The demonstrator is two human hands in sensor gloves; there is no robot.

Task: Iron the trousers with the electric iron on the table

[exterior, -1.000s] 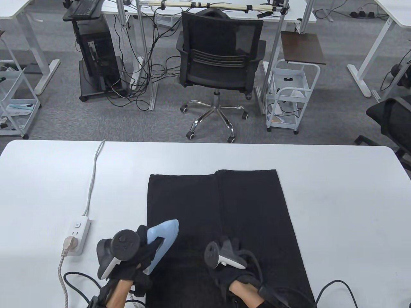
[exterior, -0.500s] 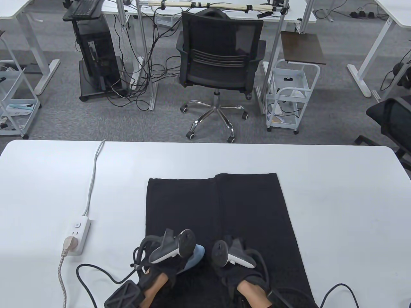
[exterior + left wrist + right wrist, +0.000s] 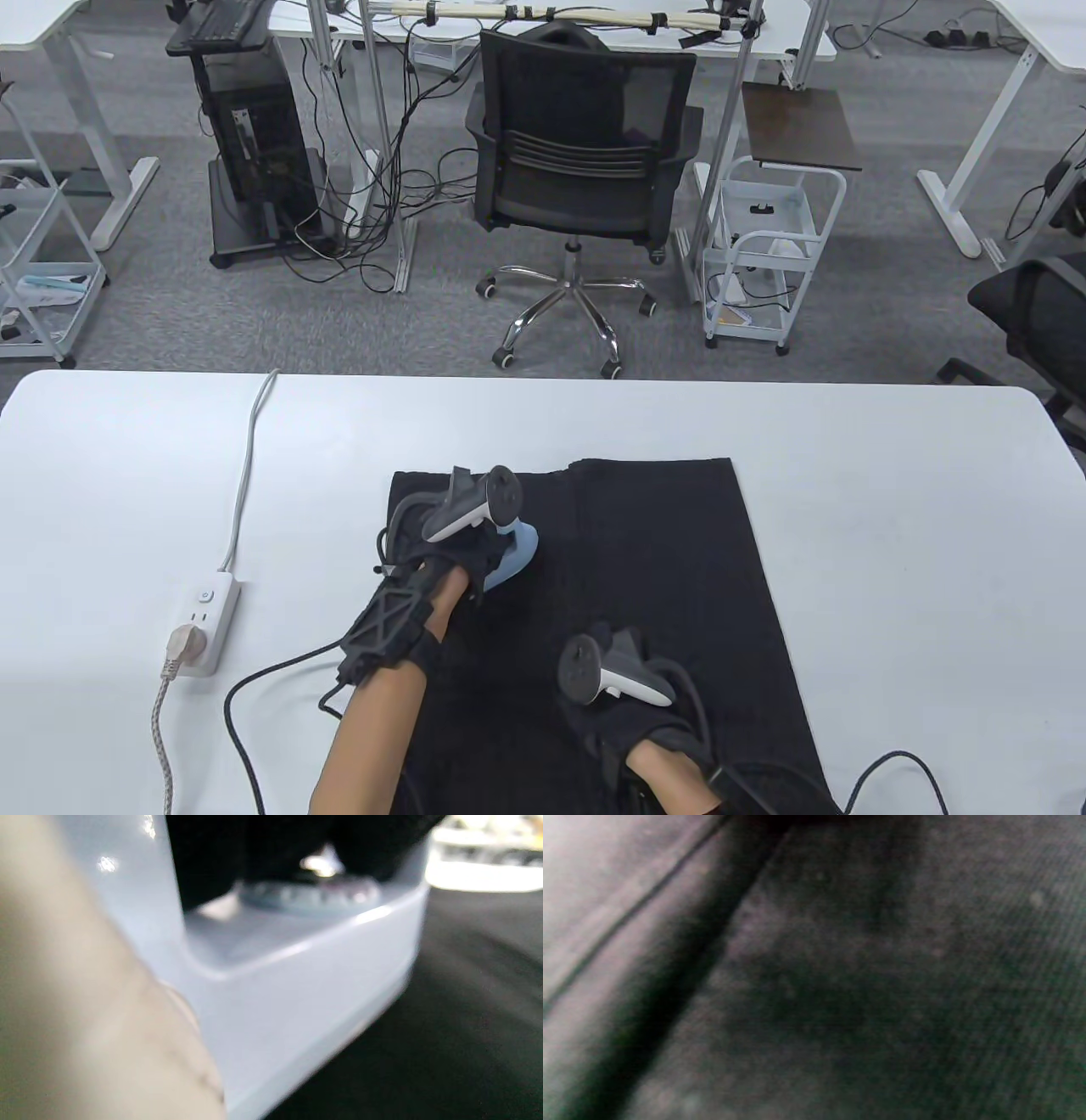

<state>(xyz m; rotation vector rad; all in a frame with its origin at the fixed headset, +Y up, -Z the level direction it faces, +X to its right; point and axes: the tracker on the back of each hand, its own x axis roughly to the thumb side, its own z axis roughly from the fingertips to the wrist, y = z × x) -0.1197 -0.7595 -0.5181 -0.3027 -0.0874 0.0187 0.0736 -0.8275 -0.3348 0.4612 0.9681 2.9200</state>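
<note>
Black trousers lie flat on the white table, legs pointing to the far edge. My left hand grips the handle of the pale blue iron, which rests on the left trouser leg near its far end. The left wrist view shows the iron's blue body close up on the dark cloth. My right hand rests flat on the trousers near the front edge. The right wrist view shows only dark fabric; its fingers are hidden.
A white power strip with a plug and a braided cord lies at the left of the table. Black glove cables trail near the front edge. A black office chair and a white cart stand beyond the table.
My left hand has pushed the iron from the near left side of the trousers away along the left leg towards its far end. My right hand has stayed nearly still on the cloth.
</note>
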